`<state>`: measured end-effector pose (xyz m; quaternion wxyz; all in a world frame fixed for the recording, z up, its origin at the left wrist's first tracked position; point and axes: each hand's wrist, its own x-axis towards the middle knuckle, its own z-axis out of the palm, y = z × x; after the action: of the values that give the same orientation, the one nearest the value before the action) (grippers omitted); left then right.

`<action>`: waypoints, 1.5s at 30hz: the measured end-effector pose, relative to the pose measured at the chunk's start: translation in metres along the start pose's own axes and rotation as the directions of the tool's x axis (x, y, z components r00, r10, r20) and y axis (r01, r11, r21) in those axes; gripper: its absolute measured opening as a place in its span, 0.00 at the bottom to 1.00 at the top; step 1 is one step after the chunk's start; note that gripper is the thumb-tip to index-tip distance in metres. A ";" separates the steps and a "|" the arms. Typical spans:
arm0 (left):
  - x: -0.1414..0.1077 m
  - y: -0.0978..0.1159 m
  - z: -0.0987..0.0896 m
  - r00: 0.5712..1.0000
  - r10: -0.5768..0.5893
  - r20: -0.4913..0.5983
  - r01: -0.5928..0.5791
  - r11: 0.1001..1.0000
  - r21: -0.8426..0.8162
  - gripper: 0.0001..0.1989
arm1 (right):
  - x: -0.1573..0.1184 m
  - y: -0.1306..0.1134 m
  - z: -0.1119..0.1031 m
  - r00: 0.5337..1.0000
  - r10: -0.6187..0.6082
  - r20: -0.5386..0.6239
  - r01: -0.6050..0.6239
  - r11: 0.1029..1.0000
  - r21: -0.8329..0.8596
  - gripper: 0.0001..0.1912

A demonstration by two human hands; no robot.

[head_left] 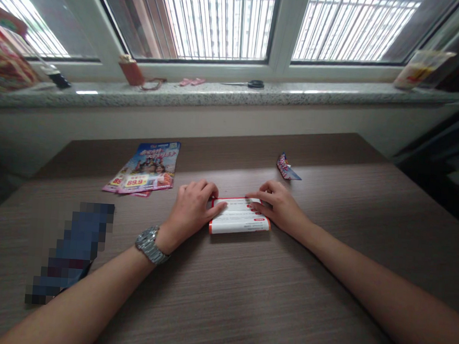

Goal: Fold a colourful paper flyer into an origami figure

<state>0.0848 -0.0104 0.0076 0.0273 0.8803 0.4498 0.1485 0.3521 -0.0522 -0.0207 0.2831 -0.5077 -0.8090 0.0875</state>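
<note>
Two hands pressing flat on a folded leaflet (239,216) mid-table: left hand (193,207) covering its left edge, fingers loosely curled; right hand (279,206) spreading fingertips along its far right edge. Leaving bare wood table (244,299) open all around. Lying well apart: flyers (145,169) far left, a small folded paper (287,167) far right. Beyond, running a stone sill (219,92) with scissors (253,83), under barred windows.
</note>
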 end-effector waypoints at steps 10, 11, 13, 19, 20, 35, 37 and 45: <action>0.005 -0.006 0.003 0.992 0.124 -0.021 -0.126 0.988 -0.085 0.08 | 0.001 0.003 0.003 0.998 -0.044 0.032 0.046 0.997 -0.064 0.12; 0.006 -0.006 0.004 0.983 0.182 -0.023 -0.184 0.977 -0.111 0.07 | 0.001 0.003 0.002 0.999 -0.041 0.036 0.043 0.997 -0.064 0.12; 0.007 -0.006 0.003 0.955 0.296 -0.010 -0.293 0.942 -0.163 0.07 | 0.001 0.003 0.002 0.999 -0.033 0.040 0.035 0.997 -0.063 0.12; 0.007 -0.001 -0.008 0.888 0.446 0.109 -0.421 0.886 -0.194 0.13 | 0.001 0.003 0.001 0.998 -0.042 0.037 0.045 0.997 -0.058 0.12; 0.007 0.000 -0.009 0.879 0.460 0.125 -0.435 0.882 -0.183 0.13 | 0.001 0.004 0.001 0.998 -0.046 0.036 0.048 0.997 -0.058 0.12; -0.002 0.016 -0.021 0.840 0.508 0.189 -0.505 0.860 -0.069 0.17 | 0.000 0.008 0.006 0.998 -0.053 -0.013 0.053 0.998 -0.029 0.12; -0.004 0.019 -0.020 0.852 0.491 0.182 -0.487 0.871 -0.070 0.18 | 0.000 0.009 0.006 0.999 -0.039 -0.020 0.039 0.999 -0.008 0.11; -0.010 0.026 -0.012 0.870 0.464 0.169 -0.467 0.884 -0.023 0.19 | 0.001 0.003 0.003 0.999 0.026 -0.023 -0.023 0.995 0.097 0.10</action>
<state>0.0962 -0.0345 0.0215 0.0210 0.9722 0.2222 0.0709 0.3524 -0.0490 -0.0242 0.3159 -0.5043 -0.7940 0.1238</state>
